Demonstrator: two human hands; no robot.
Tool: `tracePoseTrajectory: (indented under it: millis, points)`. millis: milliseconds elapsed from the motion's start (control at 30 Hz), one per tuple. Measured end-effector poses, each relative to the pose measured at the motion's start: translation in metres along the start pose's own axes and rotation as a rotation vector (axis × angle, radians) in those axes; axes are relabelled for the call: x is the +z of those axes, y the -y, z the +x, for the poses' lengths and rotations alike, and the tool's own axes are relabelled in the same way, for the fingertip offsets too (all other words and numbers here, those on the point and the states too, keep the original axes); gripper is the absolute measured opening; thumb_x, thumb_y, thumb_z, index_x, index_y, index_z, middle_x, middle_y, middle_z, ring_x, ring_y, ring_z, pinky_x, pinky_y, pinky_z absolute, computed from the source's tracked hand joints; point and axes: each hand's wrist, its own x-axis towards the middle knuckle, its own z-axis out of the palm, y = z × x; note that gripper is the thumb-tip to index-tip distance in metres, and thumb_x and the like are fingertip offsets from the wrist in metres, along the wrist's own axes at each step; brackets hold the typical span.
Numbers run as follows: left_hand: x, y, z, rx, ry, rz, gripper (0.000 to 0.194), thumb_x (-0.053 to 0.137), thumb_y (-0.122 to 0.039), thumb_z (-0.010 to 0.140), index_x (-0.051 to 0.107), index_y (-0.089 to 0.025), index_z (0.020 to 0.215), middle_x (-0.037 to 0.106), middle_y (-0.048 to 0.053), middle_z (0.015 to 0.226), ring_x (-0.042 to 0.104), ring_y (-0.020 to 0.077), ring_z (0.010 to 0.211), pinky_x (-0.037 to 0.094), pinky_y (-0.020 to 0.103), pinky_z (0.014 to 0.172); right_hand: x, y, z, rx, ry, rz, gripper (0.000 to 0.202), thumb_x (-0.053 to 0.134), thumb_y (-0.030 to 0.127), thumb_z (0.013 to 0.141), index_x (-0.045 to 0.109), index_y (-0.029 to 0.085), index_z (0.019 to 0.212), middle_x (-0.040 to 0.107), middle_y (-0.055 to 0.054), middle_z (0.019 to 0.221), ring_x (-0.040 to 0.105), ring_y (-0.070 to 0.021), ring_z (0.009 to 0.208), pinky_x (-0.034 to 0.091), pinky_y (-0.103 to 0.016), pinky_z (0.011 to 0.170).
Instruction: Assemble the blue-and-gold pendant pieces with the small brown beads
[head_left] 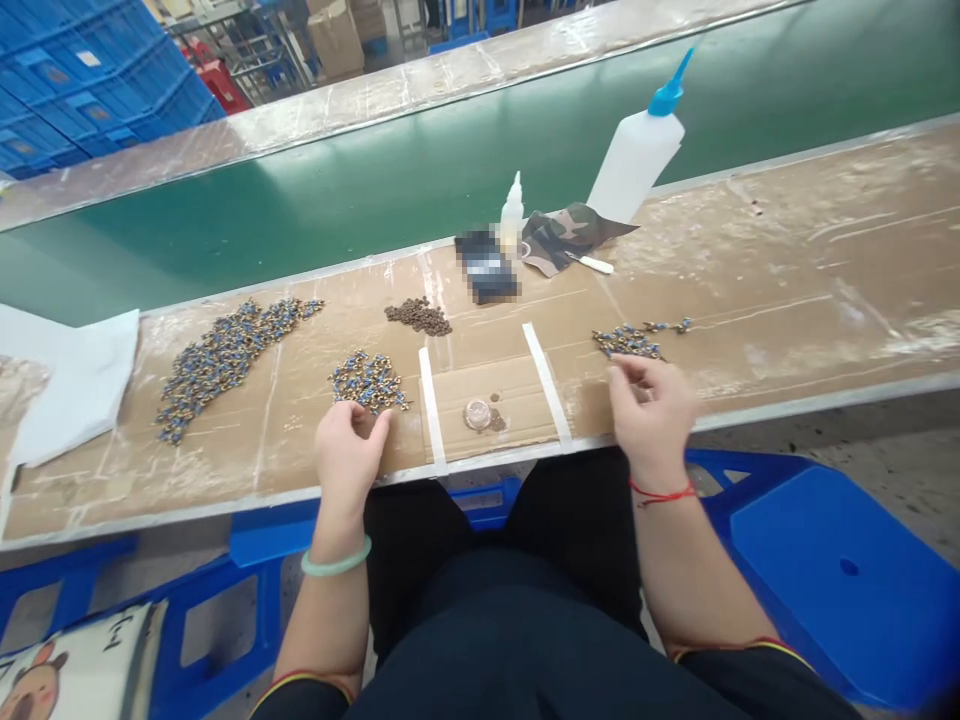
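My left hand [351, 447] is at the near edge of a middle pile of small blue and brass parts [367, 380], thumb and index finger apart, nothing visible between them. My right hand [651, 408] is beside a smaller pile of similar parts [628, 341]; its fingers are curled, and anything between the fingertips is too small to make out. Between my hands, a small round clear dish [478, 414] sits on a cardboard piece [517, 395] between two white strips. A few brown bits [496, 420] lie right beside the dish.
A large parts pile [217, 365] lies at the left, near white sheets [82, 385]. Small brown pieces [420, 316] are heaped mid-table. Behind are a small bottle [511, 215], a large white bottle [637, 160], camouflage cloth [559, 235] and a white-handled tool [596, 265]. A blue stool [840, 570] is at right.
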Motion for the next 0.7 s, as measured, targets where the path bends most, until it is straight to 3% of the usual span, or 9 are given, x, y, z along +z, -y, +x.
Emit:
tracePoseTrajectory:
  millis: [133,333,467,533,600,700]
  points:
    - [-0.002,-0.004,0.006,0.007,0.030,0.063,0.024,0.059,-0.045,0.081,0.054,-0.025,0.070,0.065,0.007,0.078,0.064,0.0291,0.083,0.050,0.043,0.081,0.010,0.010,-0.016,-0.077,-0.068,-0.043,0.013,0.063,0.031,0.091,0.075,0.025,0.088,0.074,-0.006,0.081,0.067,-0.0254,0.077,0.055,-0.042,0.072]
    - [0.000,0.019,0.009,0.107,0.125,0.132,0.021,0.055,-0.040,0.086,0.058,-0.024,0.072,0.067,0.007,0.078,0.063,0.0289,0.083,0.047,0.040,0.079,0.015,0.019,-0.027,-0.106,-0.008,0.004,0.014,0.061,0.028,0.095,0.075,0.024,0.091,0.076,-0.006,0.084,0.070,-0.0242,0.082,0.057,-0.041,0.077]
    - [-0.002,0.027,0.000,0.134,0.105,0.110,0.017,0.056,-0.036,0.087,0.057,-0.024,0.075,0.065,0.006,0.078,0.062,0.0280,0.083,0.047,0.040,0.080,0.017,0.036,-0.032,-0.120,0.004,0.084,0.014,0.061,0.028,0.097,0.074,0.025,0.092,0.075,-0.005,0.083,0.069,-0.0240,0.081,0.057,-0.041,0.075]
    - [-0.003,0.028,-0.010,0.075,0.067,-0.030,0.017,0.060,-0.036,0.088,0.060,-0.023,0.079,0.063,0.004,0.077,0.060,0.0258,0.078,0.047,0.039,0.079,0.019,0.052,-0.037,-0.138,0.002,0.163,0.014,0.061,0.026,0.097,0.074,0.027,0.093,0.073,-0.004,0.080,0.068,-0.0234,0.077,0.056,-0.040,0.072]
    - [-0.001,0.025,-0.024,0.009,0.057,-0.321,0.016,0.068,-0.038,0.089,0.065,-0.022,0.087,0.065,0.003,0.082,0.060,0.0239,0.078,0.048,0.039,0.081,0.022,0.069,-0.044,-0.172,0.043,0.283,0.015,0.061,0.025,0.099,0.075,0.030,0.096,0.073,-0.003,0.079,0.067,-0.0220,0.073,0.056,-0.038,0.068]
    - [0.009,0.010,-0.050,-0.002,0.146,-0.724,0.024,0.080,-0.042,0.085,0.068,-0.022,0.091,0.070,0.005,0.094,0.066,0.0246,0.090,0.054,0.039,0.086,0.032,0.091,-0.059,-0.220,0.237,0.469,0.018,0.059,0.027,0.101,0.076,0.030,0.104,0.073,-0.001,0.079,0.066,-0.0189,0.070,0.057,-0.034,0.064]
